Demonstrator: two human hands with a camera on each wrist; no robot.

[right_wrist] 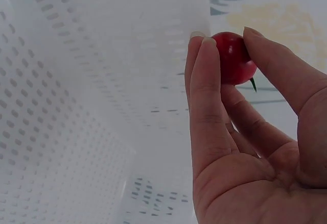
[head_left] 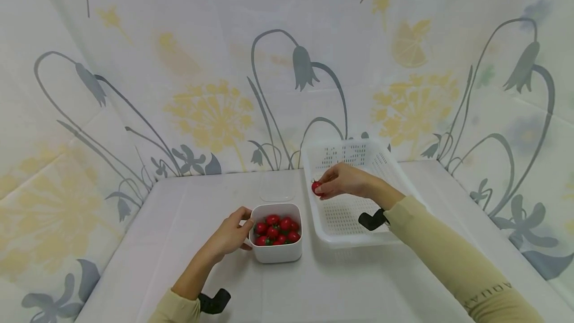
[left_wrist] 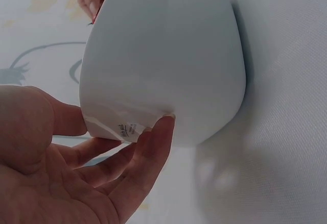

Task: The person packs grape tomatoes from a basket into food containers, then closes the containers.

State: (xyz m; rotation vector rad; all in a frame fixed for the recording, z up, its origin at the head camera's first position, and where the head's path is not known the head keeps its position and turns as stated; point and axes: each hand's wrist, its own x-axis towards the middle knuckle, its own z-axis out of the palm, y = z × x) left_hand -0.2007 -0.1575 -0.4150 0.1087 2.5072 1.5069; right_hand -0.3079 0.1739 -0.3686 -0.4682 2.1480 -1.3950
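Observation:
A cherry tomato [right_wrist: 236, 58] with a green stem is pinched between the thumb and fingertips of my right hand [head_left: 343, 182]. That hand is over the left part of a white perforated plastic basket [head_left: 325, 237]. My left hand [head_left: 231, 232] holds the left side of a white square container [head_left: 278, 254] standing on the table. In the left wrist view its thumb is at the rim and its fingertips [left_wrist: 166, 127] press the smooth outer wall [left_wrist: 168, 50]. Several red cherry tomatoes [head_left: 272, 232] with bits of green fill the container.
The basket stands right of the container, its back near the flower-printed curtain [head_left: 215, 64]. Behind the container a faint, clear, flat lid-like piece [head_left: 276, 193] lies on the white table [head_left: 202, 198]. Black wrist mounts [head_left: 373, 220] stick out from both wrists.

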